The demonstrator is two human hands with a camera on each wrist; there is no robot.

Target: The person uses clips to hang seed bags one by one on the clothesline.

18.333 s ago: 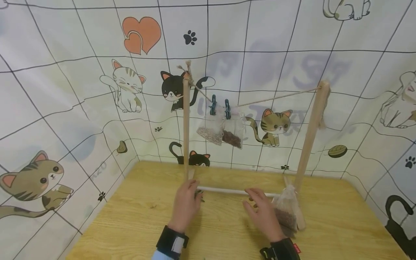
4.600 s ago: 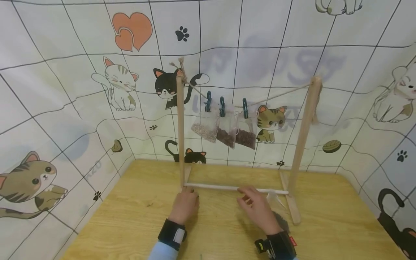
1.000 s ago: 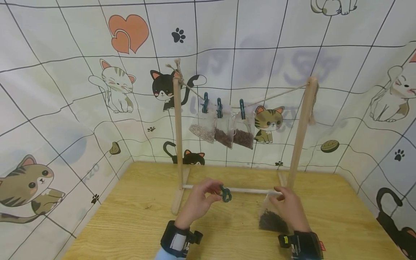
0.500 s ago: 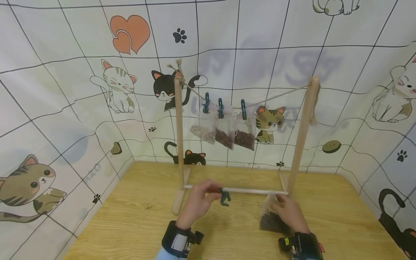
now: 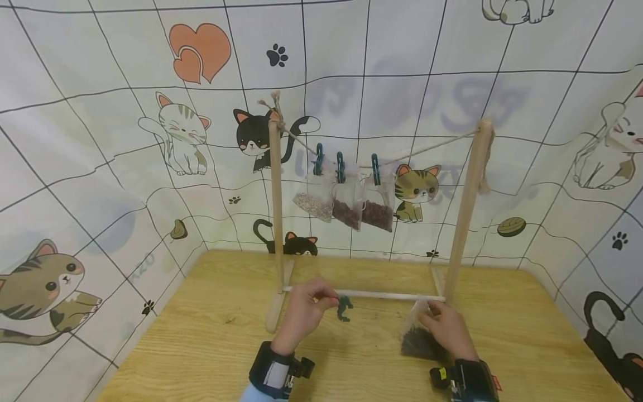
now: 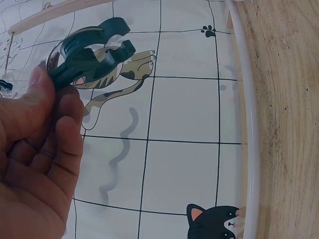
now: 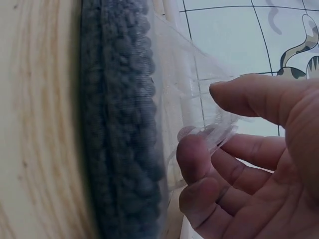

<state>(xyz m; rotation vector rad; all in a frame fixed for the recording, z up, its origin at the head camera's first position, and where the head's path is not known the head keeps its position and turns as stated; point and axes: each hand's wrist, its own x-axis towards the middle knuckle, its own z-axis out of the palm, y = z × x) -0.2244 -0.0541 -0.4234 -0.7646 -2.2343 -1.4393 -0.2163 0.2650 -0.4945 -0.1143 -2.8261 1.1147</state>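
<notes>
My left hand (image 5: 303, 314) pinches a dark green clothespin (image 5: 344, 309) between thumb and fingers, just in front of the rack's low rod. In the left wrist view the clothespin (image 6: 82, 57) points its curved jaws away from the fingertips. My right hand (image 5: 449, 328) grips the gathered top of a sheer mesh bag (image 5: 421, 341) by the rack's right foot. Dark grains (image 7: 122, 109) fill the lower part of that bag, and its bottom is close to the table. The right wrist view shows the pale mesh top (image 7: 199, 94) between thumb and fingers.
A wooden rack stands on the table (image 5: 221, 346), its left post (image 5: 276, 206) and right post (image 5: 469, 206) joined by a white rod (image 5: 382, 294). From its sagging cord (image 5: 427, 149) hang three clipped bags, one pale (image 5: 313, 206), two brown (image 5: 346, 214). A cat-print cloth (image 5: 321, 50) surrounds it.
A third bag joined the cord after the oldest frame. Since then my left hand has brought up a clothespin and my right has taken the dark bag. Lately the clothespin has turned slightly downward.
</notes>
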